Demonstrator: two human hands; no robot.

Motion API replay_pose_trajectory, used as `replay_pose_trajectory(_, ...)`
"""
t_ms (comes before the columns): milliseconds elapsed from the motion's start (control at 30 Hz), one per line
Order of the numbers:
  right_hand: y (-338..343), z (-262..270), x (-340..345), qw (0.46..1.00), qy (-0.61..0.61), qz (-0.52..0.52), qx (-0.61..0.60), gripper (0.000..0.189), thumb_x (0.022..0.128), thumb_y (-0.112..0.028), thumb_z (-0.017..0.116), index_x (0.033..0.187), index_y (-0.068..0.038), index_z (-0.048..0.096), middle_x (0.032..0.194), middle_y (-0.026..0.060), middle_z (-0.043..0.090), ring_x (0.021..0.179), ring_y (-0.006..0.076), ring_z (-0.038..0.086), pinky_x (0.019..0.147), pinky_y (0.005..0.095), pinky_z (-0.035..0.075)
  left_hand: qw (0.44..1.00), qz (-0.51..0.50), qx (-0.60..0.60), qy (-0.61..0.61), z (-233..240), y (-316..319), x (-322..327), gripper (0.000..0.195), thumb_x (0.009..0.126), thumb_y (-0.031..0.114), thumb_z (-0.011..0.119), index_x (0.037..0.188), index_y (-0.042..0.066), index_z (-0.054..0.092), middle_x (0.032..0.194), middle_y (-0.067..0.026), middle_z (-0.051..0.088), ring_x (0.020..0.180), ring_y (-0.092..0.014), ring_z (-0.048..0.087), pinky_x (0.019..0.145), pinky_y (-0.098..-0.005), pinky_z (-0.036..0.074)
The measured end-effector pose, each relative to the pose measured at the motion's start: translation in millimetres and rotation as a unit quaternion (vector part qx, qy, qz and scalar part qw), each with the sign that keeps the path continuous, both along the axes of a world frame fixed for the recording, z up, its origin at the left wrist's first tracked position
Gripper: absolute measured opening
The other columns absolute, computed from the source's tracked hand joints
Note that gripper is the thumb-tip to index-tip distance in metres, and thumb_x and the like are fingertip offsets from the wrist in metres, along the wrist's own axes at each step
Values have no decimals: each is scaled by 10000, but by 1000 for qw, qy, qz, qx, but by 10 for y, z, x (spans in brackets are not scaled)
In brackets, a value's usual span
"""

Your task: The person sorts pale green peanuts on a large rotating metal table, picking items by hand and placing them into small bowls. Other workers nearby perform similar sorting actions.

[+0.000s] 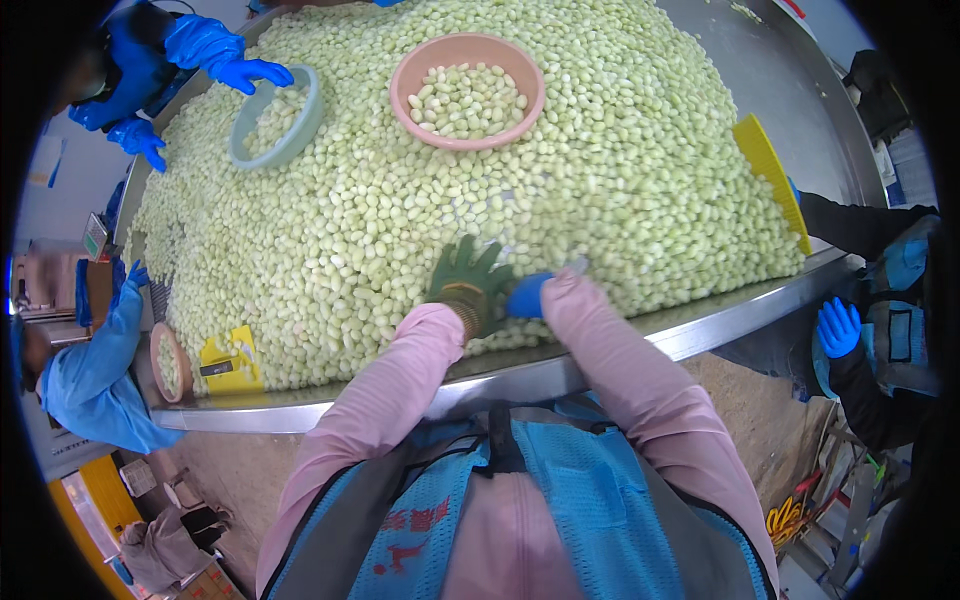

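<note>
A broad heap of pale green, oval, grape-like fruits (pixel 360 225) covers the metal table before me. My left hand (pixel 469 277), in a green glove with a knitted cuff, lies palm down on the heap. Its fingers are spread and hold nothing. Close beside it on the right, my right hand (pixel 529 295) wears a blue glove and rests low among the fruits. The pink sleeve covers part of that hand, so its grip is hidden. Something translucent and blurred (pixel 577 264) shows just beyond the right cuff. Both hands are near the table's metal front rim (pixel 517 381).
A pink bowl (pixel 401 105) and a light blue bowl (pixel 315 112) hold fruits; another pink bowl (pixel 159 367) stands left. Nearby lies a yellow scraper-like piece (pixel 232 375). A co-worker's arm (pixel 855 225) reaches a yellow board (pixel 769 169) at right. Other co-workers' gloved hands (pixel 255 73) are left.
</note>
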State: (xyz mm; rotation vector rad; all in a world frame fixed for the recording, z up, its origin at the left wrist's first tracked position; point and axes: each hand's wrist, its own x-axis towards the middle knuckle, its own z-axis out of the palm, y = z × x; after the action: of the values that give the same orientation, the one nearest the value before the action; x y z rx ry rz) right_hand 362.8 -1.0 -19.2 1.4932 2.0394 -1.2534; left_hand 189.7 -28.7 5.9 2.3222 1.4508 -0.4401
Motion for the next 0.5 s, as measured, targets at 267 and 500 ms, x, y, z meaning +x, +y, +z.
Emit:
replay_pose_trajectory(267, 3, -15, -1116, 971, 168, 166, -26, 572, 988, -389, 532, 1440, -38, 533, 1396, 206, 605, 1228, 357, 618, 1044, 428, 485, 992, 27, 28, 119, 47, -63, -846, 786, 713, 406, 831, 1443, 362, 544, 1681, 13, 280, 1567, -340, 185, 1287, -516, 119)
replay_pose_trajectory(500, -351, 43, -1215, 976, 202, 6, 77, 655, 951, -457, 583, 1480, -82, 486, 1369, 250, 612, 1176, 425, 631, 1059, 469, 466, 961, 186, 73, 193, 129, 102, -1370, 706, 799, 479, 763, 1453, 356, 527, 1683, -8, 276, 1574, -361, 154, 1281, -538, 87)
